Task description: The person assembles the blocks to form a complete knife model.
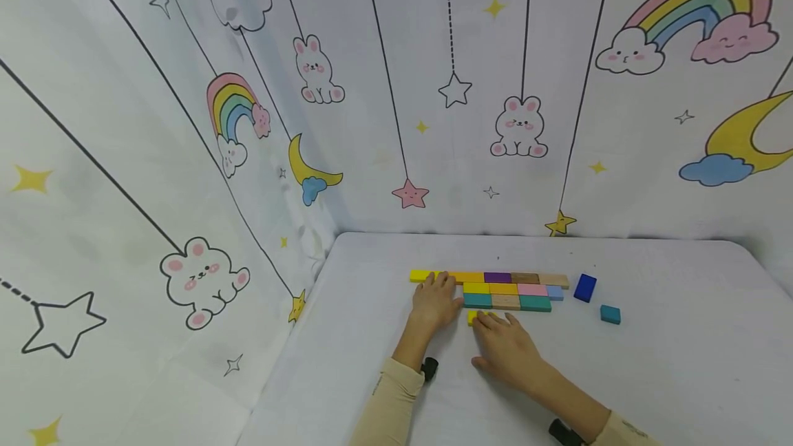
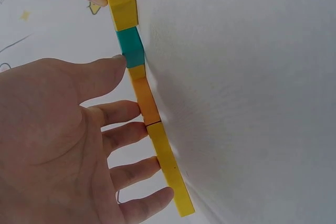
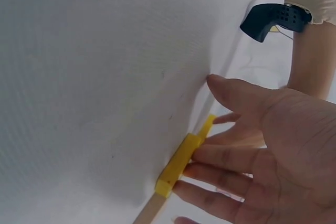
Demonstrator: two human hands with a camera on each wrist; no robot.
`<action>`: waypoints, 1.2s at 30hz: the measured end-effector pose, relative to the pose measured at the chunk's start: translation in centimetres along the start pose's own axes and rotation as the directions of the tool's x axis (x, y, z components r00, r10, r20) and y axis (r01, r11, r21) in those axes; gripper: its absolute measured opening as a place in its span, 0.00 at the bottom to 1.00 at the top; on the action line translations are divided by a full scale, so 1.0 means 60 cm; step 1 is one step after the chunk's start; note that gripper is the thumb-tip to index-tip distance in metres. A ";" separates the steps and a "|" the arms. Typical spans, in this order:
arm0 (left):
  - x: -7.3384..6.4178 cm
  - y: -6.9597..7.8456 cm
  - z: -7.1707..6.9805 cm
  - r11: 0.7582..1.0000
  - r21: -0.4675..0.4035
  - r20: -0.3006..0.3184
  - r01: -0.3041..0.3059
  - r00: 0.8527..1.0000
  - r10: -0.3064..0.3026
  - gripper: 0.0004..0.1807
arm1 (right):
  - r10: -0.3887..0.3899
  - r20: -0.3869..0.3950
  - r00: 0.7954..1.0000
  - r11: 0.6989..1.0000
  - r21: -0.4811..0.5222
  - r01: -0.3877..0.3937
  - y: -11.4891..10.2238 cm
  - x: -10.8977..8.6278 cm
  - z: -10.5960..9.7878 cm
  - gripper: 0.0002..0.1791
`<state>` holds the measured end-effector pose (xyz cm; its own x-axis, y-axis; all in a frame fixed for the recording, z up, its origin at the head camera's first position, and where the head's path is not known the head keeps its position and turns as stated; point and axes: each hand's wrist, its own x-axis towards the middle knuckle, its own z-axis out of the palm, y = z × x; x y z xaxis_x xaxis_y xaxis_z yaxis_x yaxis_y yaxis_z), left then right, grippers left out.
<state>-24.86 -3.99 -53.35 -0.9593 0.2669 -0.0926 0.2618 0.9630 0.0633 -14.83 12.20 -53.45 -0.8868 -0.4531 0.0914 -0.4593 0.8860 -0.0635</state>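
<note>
Wooden blocks lie in touching rows on the white table. My left hand (image 1: 434,305) rests its fingertips on the yellow block (image 1: 416,275) and orange block (image 1: 469,277) at the left of the back row. In the left wrist view its thumb touches the end of a teal block (image 2: 131,48); the fingers are spread. My right hand (image 1: 509,348) has its fingertips on a yellow block (image 3: 181,163) in front of the teal block (image 1: 478,301), with its thumb held away. The head view shows only this block's left end; fingers cover the remainder.
Purple (image 1: 498,277), brown (image 1: 524,278) and tan (image 1: 553,281) blocks continue the back row. The middle row includes a pink block (image 1: 532,289) and a light blue block (image 1: 555,292). Loose to the right lie a dark blue block (image 1: 585,288) and a teal-blue block (image 1: 610,314). A printed curtain (image 1: 372,122) stands behind.
</note>
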 end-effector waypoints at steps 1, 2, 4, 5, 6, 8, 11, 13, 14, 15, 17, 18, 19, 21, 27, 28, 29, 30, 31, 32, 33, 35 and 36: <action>0.000 0.000 0.000 1.000 0.002 0.000 0.000 1.000 0.000 0.31 | 0.002 -0.001 1.000 1.000 -0.002 -0.002 0.000 0.001 0.000 0.42; 0.000 0.000 0.000 1.000 0.004 0.001 0.000 1.000 0.000 0.31 | 0.004 -0.002 1.000 1.000 -0.002 -0.004 0.000 0.001 0.000 0.42; -0.001 0.000 0.000 1.000 0.004 0.001 0.001 1.000 -0.001 0.31 | 0.011 0.000 1.000 1.000 -0.006 -0.011 -0.001 0.004 0.001 0.42; -0.002 0.000 -0.001 1.000 0.005 0.001 0.003 1.000 -0.003 0.31 | 0.014 0.001 1.000 1.000 -0.004 -0.014 -0.001 0.005 0.001 0.42; -0.002 0.001 -0.002 1.000 0.007 0.002 0.003 1.000 -0.003 0.31 | 0.017 0.001 1.000 1.000 -0.001 -0.017 -0.001 0.006 0.002 0.42; -0.003 0.000 -0.003 1.000 0.010 0.002 0.006 1.000 -0.006 0.31 | 0.024 0.006 1.000 1.000 0.006 -0.024 -0.001 0.009 0.005 0.43; -0.002 -0.002 -0.003 1.000 0.010 0.004 0.003 1.000 -0.003 0.31 | 0.034 0.016 0.999 0.999 0.022 -0.034 -0.002 0.013 0.008 0.44; -0.001 -0.003 -0.002 1.000 0.009 0.004 0.000 1.000 0.000 0.31 | 0.039 0.028 0.999 0.999 0.031 -0.040 -0.002 0.014 0.010 0.44; 0.000 -0.003 -0.001 1.000 0.008 0.007 -0.001 1.000 0.001 0.31 | 0.041 0.036 0.998 0.998 0.035 -0.043 -0.002 0.015 0.010 0.44; 0.000 -0.004 0.000 1.000 0.009 0.008 -0.002 1.000 0.002 0.31 | 0.048 0.043 0.998 0.998 0.045 -0.049 -0.002 0.016 0.010 0.44; 0.001 -0.004 0.000 1.000 0.006 0.014 -0.002 1.000 0.002 0.32 | 0.059 0.053 0.997 0.996 0.063 -0.062 0.000 0.018 0.011 0.44; 0.002 -0.004 -0.001 1.000 0.006 0.016 -0.002 1.000 0.002 0.32 | 0.065 0.056 0.996 0.995 0.073 -0.069 0.001 0.019 0.011 0.44; 0.002 -0.004 -0.001 1.000 0.004 0.021 -0.001 1.000 0.000 0.32 | 0.071 0.057 0.996 0.994 0.081 -0.075 0.001 0.019 0.011 0.44; 0.002 -0.004 -0.001 1.000 0.007 0.020 0.000 1.000 0.000 0.32 | 0.080 0.052 0.995 0.992 0.095 -0.085 0.002 0.019 0.011 0.43; 0.003 -0.002 -0.002 1.000 0.009 0.019 -0.002 1.000 0.002 0.32 | 0.085 0.040 0.996 0.993 0.076 -0.087 -0.001 0.018 0.013 0.44; 0.004 -0.002 -0.001 1.000 0.007 0.020 -0.003 1.000 0.003 0.32 | 0.086 0.038 0.996 0.994 0.071 -0.088 -0.001 0.018 0.014 0.44; 0.003 -0.002 -0.002 1.000 0.007 0.020 -0.004 1.000 0.004 0.32 | 0.089 0.036 0.995 0.993 0.070 -0.092 -0.001 0.018 0.013 0.44; 0.003 -0.002 -0.002 1.000 0.008 0.020 -0.004 1.000 0.004 0.32 | 0.092 0.035 0.995 0.993 0.067 -0.094 -0.001 0.019 0.014 0.44; 0.003 -0.002 -0.002 1.000 0.010 0.019 -0.003 1.000 0.003 0.32 | 0.095 0.035 0.995 0.993 0.065 -0.097 -0.001 0.019 0.014 0.44; 0.003 -0.002 -0.002 1.000 0.013 0.018 -0.003 1.000 0.002 0.32 | 0.097 0.036 0.995 0.993 0.066 -0.099 -0.001 0.020 0.014 0.44; 0.003 -0.002 -0.002 1.000 0.014 0.019 -0.003 1.000 0.002 0.32 | 0.099 0.038 0.994 0.993 0.067 -0.101 -0.001 0.020 0.014 0.44; 0.002 -0.003 -0.003 1.000 0.016 0.019 -0.001 1.000 0.000 0.32 | 0.099 0.043 0.994 0.992 0.072 -0.102 0.000 0.020 0.015 0.44; 0.002 -0.004 -0.003 1.000 0.016 0.020 0.000 1.000 0.000 0.32 | 0.097 0.043 0.994 0.992 0.074 -0.100 0.000 0.020 0.015 0.44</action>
<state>-25.05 -4.17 -53.21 -0.9570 0.2674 -0.1121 0.2637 0.9634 0.0475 -15.97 11.56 -54.26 -0.9287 -0.3685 0.0415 -0.3705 0.9173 -0.1457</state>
